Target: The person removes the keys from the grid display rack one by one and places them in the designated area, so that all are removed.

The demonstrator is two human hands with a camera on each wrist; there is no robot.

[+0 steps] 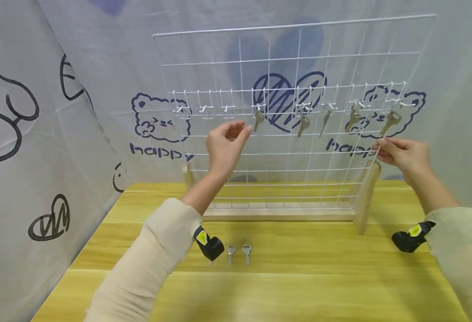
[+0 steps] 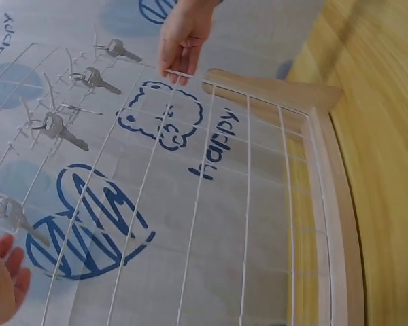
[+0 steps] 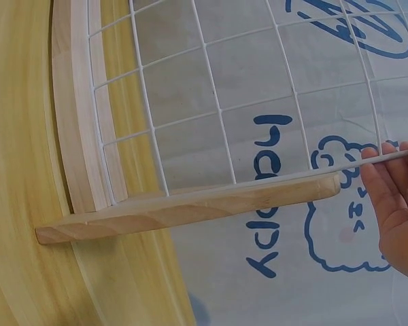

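Note:
A white wire grid rack (image 1: 296, 153) stands upright in a wooden base. Several keys hang in a row from its white hooks, among them one key (image 1: 258, 119) near the middle. My left hand (image 1: 226, 145) is just left of that key, thumb tip close beside it and fingers loosely bent; in the left wrist view the hand (image 2: 1, 278) shows only partly, below the key (image 2: 17, 217). With thumb and fingers, my right hand (image 1: 406, 156) pinches the rack's right edge wire, under the rightmost key (image 1: 391, 121). The right wrist view shows this hand (image 3: 398, 210) on the wire.
Two keys (image 1: 246, 254) lie on the yellow wooden table (image 1: 300, 268), with a third partly hidden by the left wrist's black camera (image 1: 209, 244). More hooks (image 1: 205, 110) sit at the rack's left. A printed cloth (image 1: 99, 53) hangs behind.

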